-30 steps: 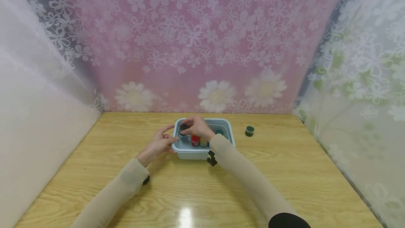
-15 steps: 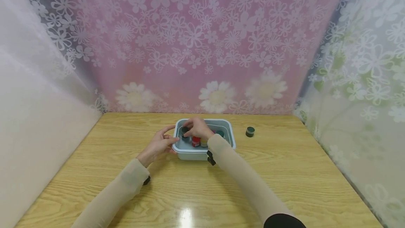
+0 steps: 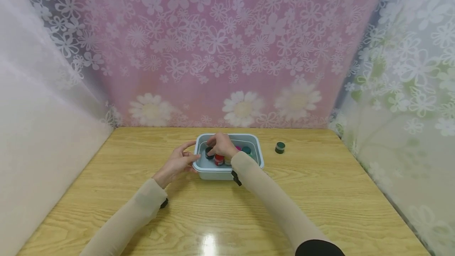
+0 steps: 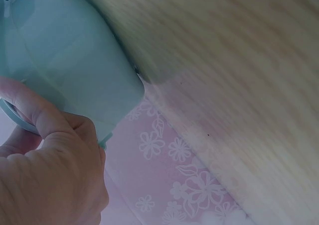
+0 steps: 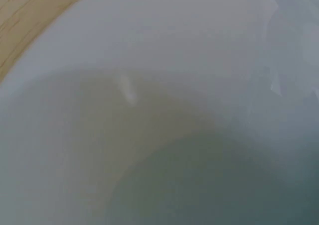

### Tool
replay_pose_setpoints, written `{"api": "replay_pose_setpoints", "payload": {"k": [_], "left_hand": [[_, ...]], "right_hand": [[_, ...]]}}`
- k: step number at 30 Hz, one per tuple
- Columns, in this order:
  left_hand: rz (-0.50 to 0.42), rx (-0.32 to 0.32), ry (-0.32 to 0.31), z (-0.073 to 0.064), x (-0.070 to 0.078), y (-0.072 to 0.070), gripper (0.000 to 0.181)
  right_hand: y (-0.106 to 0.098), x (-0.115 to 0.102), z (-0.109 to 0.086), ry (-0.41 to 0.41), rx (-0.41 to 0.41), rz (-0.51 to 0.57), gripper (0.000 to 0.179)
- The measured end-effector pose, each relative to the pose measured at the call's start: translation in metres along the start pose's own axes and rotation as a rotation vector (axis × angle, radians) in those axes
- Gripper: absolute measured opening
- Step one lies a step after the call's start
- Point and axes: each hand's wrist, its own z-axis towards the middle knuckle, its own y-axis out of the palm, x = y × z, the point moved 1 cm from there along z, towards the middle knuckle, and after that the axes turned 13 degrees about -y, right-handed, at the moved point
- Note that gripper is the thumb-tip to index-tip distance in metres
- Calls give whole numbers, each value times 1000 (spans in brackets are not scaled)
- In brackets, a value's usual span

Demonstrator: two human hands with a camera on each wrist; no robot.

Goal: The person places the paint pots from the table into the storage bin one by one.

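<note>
A pale blue plastic tub (image 3: 217,174) stands on the table, with several small jars inside. My left hand (image 3: 178,161) grips the tub's left rim, thumb over the edge and fingers outside; the left wrist view shows this hand (image 4: 60,155) on the tub wall (image 4: 75,60) too. My right hand (image 3: 223,145) reaches into the tub, thumb and fingertips spread right at a dark-lidded jar (image 3: 209,153) on the left side. Beside that jar is a red jar (image 3: 219,160). A teal-lidded jar (image 3: 246,150) sits to the right; the right forearm hides other jars.
Right of the tub, a single dark green-lidded jar (image 3: 280,147) stands on the wooden table (image 3: 177,220). Flowered curtains (image 3: 227,50) enclose the back and sides. The right wrist view is blurred, with the tub wall (image 5: 164,41) very close.
The dark-lidded jar has come down inside the tub, slightly to the right, and the right fingers have spread from it. The left hand keeps its place on the rim.
</note>
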Motion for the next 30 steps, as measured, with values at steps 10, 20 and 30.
{"api": "replay_pose_setpoints", "payload": {"k": [10,20,30], "left_hand": [[-10,-11,13,3,-2,-2,68],[-10,-12,19,3,-2,-2,68],[-20,-18,15,1,-2,-1,68]], "right_hand": [[-1,2,-1,-13,15,6,37],[-5,5,-2,-26,-11,44,36],[-11,7,-4,-47,-22,93,33]]}}
